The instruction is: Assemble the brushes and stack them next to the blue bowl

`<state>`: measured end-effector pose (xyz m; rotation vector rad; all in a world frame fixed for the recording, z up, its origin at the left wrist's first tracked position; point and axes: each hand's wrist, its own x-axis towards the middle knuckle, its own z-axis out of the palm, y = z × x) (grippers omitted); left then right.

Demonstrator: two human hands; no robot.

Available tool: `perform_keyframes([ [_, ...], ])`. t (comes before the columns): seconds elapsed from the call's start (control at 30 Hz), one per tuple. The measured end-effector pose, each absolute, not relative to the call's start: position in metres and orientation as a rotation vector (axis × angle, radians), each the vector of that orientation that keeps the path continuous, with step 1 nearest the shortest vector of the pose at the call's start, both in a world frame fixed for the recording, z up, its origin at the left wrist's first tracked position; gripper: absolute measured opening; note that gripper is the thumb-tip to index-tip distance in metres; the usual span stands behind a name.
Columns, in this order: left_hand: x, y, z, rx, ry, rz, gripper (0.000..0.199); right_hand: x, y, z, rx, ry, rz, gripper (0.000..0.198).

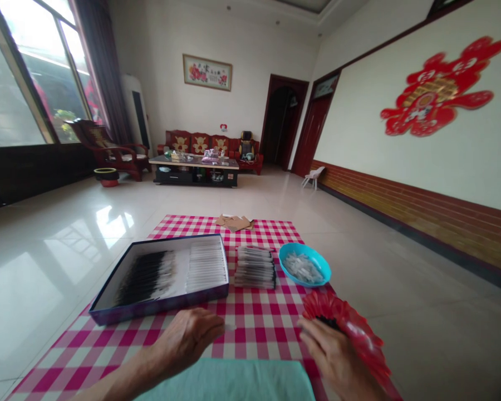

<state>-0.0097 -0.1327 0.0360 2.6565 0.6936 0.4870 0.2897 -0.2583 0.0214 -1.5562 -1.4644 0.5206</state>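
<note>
At the lower centre of the frame, the person's left hand [200, 333] is closed, its fingertips pinching a small translucent piece [230, 327] that sticks out to the right, above the worktop [254, 341] with its pink-and-white checked cover. At the lower right, the right hand [332, 348] has its fingers bent and close together at the near left edge of a red petal-shaped dish [365, 333]; whether they grip anything cannot be told. Black bits [328, 321] lie inside that dish, partly hidden by the hand.

Just beyond the dish is a bright blue bowl [323, 263] holding a heap of small clear pieces [303, 268]. To its left, near the middle of the frame, slender clear sticks with dark ends [254, 268] lie side by side in a stack. Left of the stack sits a shallow dark-edged box [179, 273], with black-and-clear sticks [144, 275] in its left part and a row of whitish rods [207, 264] at its right. Brown cardboard scraps [236, 223] lie near the worktop's far edge, and a pale green cloth [237, 381] spreads at the bottom of the frame.
</note>
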Motion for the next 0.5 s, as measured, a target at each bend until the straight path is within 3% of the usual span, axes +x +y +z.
perform_keyframes([
  [0.17, 0.017, -0.148, 0.026, 2.437, 0.786, 0.592, 0.038, 0.369, -0.197, 0.020, -1.821, -1.725, -0.168, 0.024],
  [0.5, 0.031, -0.164, 0.006, 2.257, 0.944, 0.643, 0.025, 0.405, -0.133, 0.007, -1.907, -1.740, -0.367, 0.031],
])
